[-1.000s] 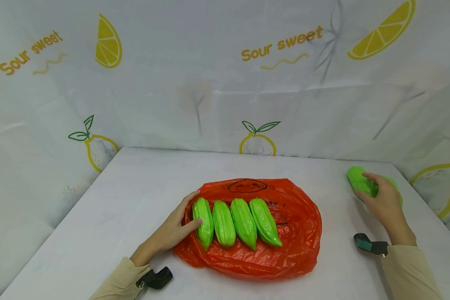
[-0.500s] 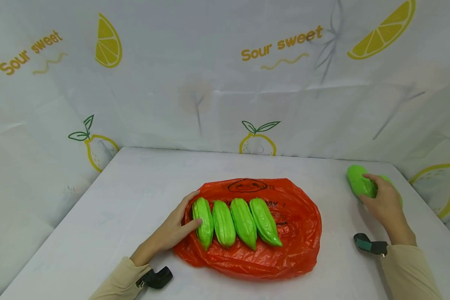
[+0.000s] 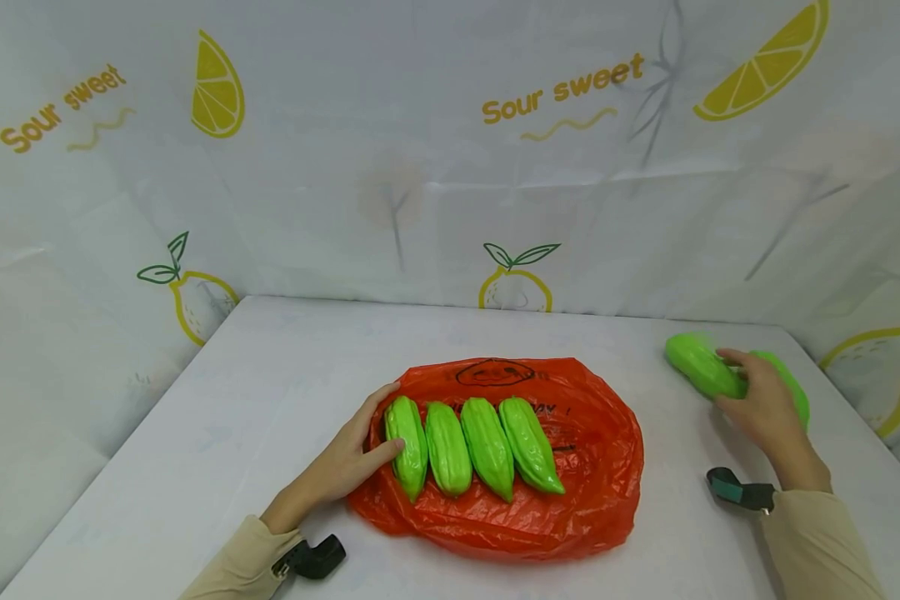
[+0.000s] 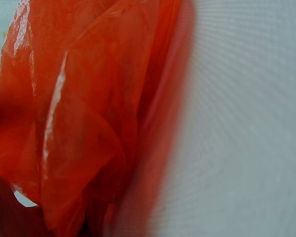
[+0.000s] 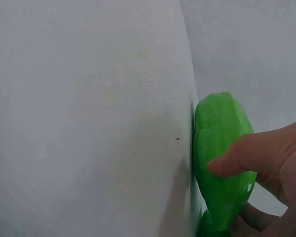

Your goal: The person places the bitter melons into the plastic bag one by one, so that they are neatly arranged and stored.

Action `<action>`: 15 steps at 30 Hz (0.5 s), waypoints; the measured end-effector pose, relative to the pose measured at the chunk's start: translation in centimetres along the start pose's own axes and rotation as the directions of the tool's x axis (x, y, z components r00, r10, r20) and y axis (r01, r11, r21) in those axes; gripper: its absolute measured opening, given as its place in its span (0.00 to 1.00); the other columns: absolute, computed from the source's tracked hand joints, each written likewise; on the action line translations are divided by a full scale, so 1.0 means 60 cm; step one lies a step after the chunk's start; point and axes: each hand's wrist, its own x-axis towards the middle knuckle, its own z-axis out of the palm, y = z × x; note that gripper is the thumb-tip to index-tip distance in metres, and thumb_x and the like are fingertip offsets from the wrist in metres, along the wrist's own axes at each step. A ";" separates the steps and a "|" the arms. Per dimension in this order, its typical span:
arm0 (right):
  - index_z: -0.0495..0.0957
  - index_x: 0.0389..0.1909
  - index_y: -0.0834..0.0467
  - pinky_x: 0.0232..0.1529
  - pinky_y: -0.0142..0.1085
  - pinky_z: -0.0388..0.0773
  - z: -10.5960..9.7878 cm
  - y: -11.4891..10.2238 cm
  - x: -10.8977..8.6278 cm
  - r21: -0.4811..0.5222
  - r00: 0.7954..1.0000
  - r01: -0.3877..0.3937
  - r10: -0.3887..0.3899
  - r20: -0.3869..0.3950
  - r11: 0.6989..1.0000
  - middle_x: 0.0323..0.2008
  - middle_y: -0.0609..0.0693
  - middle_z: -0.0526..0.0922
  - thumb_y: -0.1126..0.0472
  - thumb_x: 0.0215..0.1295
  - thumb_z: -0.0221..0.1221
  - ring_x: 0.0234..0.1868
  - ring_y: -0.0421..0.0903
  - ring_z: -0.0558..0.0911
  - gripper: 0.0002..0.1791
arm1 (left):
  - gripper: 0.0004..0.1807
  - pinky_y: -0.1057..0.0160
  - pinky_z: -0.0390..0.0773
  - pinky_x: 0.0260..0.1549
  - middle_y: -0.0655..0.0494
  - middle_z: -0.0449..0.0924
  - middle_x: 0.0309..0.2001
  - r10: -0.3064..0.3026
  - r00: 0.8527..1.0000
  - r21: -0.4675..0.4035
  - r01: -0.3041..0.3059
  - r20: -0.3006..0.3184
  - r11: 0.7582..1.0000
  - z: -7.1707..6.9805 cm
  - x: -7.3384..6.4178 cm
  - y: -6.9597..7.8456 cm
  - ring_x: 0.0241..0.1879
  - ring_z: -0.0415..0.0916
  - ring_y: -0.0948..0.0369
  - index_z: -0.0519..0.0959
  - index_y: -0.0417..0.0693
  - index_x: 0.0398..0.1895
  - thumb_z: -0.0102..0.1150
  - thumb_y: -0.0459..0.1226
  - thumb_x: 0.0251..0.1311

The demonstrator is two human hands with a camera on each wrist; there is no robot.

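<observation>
My left hand (image 3: pixel 352 457) grips the left edge of a red plastic bag (image 3: pixel 600 475) that lies spread on the table. Its thumb tip lies at the leftmost of several ribbed green gourds (image 3: pixel 405 450) set side by side on the bag. In the left wrist view, folds of the bag (image 4: pixel 93 113) fill the left half. At the far right, my right hand (image 3: pixel 768 408) holds another green gourd (image 3: pixel 701 362) between thumb and fingers. The right wrist view shows the thumb pressed on this gourd's (image 5: pixel 219 128) side. One more gourd (image 3: pixel 787 383) lies partly hidden behind that hand.
The white table (image 3: pixel 232 417) meets an upright white sheet (image 3: pixel 330 167) printed with lemons and words, at the back and both sides. A black wrist camera (image 3: pixel 318 557) hangs by the left sleeve, another camera (image 3: pixel 738 490) by the right.
The gourd in my right hand has shifted left and turned, its far end swinging toward the bag. More of the gourd behind the hand now shows. My left hand has stayed put.
</observation>
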 end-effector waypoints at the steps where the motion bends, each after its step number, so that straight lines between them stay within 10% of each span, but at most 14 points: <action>1: 0.61 0.66 0.75 0.51 0.66 0.63 0.001 0.001 0.000 0.002 1.000 0.010 -0.010 0.005 1.000 0.58 0.79 0.64 0.77 0.50 0.58 0.55 0.75 0.65 0.37 | 0.38 0.39 0.65 0.64 0.47 0.58 0.75 -0.001 1.000 -0.001 0.001 0.001 1.000 0.000 0.000 0.000 0.70 0.62 0.48 0.51 0.57 0.78 0.55 0.42 0.69; 15: 0.65 0.63 0.76 0.42 0.61 0.68 0.002 0.003 0.002 -0.012 0.997 0.076 -0.076 -0.008 0.997 0.53 0.76 0.65 0.69 0.59 0.62 0.48 0.73 0.70 0.32 | 0.38 0.40 0.67 0.63 0.47 0.59 0.74 -0.007 1.000 -0.006 0.007 0.006 1.000 -0.001 0.000 0.001 0.69 0.63 0.48 0.51 0.58 0.78 0.55 0.43 0.69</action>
